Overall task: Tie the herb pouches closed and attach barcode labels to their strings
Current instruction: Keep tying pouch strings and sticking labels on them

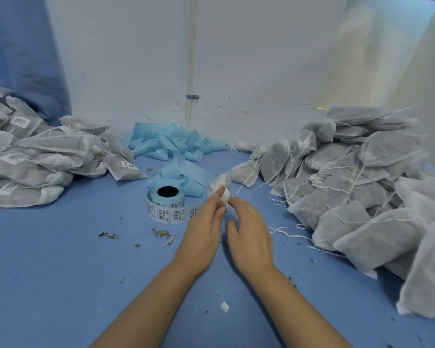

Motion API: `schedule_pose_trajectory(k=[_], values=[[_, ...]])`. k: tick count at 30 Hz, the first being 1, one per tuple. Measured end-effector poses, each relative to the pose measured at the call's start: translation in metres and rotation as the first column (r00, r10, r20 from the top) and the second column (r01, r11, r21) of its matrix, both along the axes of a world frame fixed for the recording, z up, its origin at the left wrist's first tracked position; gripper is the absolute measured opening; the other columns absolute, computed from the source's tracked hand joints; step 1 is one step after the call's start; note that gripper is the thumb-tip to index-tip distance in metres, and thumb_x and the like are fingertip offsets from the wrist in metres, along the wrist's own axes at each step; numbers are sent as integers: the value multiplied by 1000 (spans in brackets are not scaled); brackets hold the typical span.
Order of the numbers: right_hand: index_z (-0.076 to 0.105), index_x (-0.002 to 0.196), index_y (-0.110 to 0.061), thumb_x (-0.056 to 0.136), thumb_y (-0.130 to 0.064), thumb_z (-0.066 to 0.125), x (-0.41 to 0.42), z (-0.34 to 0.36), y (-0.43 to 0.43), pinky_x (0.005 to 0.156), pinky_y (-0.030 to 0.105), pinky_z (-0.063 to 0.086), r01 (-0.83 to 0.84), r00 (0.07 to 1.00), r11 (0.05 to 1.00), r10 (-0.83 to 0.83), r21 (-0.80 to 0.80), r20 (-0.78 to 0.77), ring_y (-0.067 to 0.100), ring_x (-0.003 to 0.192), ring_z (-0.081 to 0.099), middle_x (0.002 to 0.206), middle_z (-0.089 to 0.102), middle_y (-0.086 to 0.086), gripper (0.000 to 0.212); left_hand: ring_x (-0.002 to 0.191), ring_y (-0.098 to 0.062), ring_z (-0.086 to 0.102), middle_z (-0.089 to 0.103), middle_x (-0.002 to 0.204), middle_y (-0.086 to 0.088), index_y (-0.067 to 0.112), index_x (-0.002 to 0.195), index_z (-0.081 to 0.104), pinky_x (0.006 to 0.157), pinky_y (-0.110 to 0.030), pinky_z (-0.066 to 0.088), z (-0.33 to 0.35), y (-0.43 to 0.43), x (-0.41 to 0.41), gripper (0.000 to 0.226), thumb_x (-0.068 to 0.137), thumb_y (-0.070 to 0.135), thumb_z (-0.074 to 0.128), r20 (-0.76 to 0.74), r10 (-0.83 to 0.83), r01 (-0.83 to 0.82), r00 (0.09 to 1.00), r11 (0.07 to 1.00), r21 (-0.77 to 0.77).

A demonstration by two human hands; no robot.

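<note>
Blue counter, white wall behind. Left hand and right hand pinch the gathered neck of one pouch beside the label roll. Risk: fingers slip, neck loosens, herbs spill.

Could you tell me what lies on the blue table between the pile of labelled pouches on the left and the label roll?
In the head view, that stretch of blue table between the labelled pouches and the label roll is bare, apart from a few tiny herb specks.
</note>
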State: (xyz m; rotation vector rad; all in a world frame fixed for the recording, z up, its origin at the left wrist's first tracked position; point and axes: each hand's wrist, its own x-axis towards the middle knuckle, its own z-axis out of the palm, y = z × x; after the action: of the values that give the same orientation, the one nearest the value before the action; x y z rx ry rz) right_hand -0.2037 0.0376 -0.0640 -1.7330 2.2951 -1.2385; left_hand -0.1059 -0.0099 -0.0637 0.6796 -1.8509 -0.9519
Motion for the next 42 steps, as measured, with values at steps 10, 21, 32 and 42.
schedule_pose_trajectory(k=[10, 21, 32, 42], values=[[29, 147, -37, 90, -6, 46, 3, -4, -1, 84, 8, 30, -117, 992, 977, 107, -180, -65, -3, 121, 34, 131, 8, -51, 67, 84, 13, 53, 60, 92, 17, 22, 101, 56, 77, -3, 37, 4, 2, 0, 23, 99, 4, 41, -128, 14, -8, 992, 999, 51], [72, 92, -32, 88, -9, 65, -10, -5, -5, 74, 11, 44, 110, 847, 918, 114, -382, 519, 1, 80, 61, 89, 69, -15, 25, 58, 0, 43, 58, 76, -8, 7, 81, 53, 56, -11, 35, -4, -3, -1, 17, 96, 10, 46, 104, -40, 24, 994, 989, 144], [75, 75, -27, 80, -14, 74, -8, 3, -5, 68, 7, 44, 42, 773, 946, 173, -321, 611, -2, 78, 65, 77, 74, -15, 15, 60, -24, 65, 64, 73, -3, 25, 86, 45, 53, -21, 43, -9, -10, -2, 19, 103, 26, 35, -65, 66, -49, 996, 971, 235], [75, 79, -29, 83, -27, 69, -2, -3, -4, 74, 28, 44, 27, 960, 980, 30, -199, 279, 11, 86, 54, 82, 69, -11, 7, 50, -8, 57, 61, 58, -4, 16, 94, 58, 51, -10, 41, -6, -3, -1, 13, 100, 19, 46, -65, 114, -110, 991, 992, 64]])
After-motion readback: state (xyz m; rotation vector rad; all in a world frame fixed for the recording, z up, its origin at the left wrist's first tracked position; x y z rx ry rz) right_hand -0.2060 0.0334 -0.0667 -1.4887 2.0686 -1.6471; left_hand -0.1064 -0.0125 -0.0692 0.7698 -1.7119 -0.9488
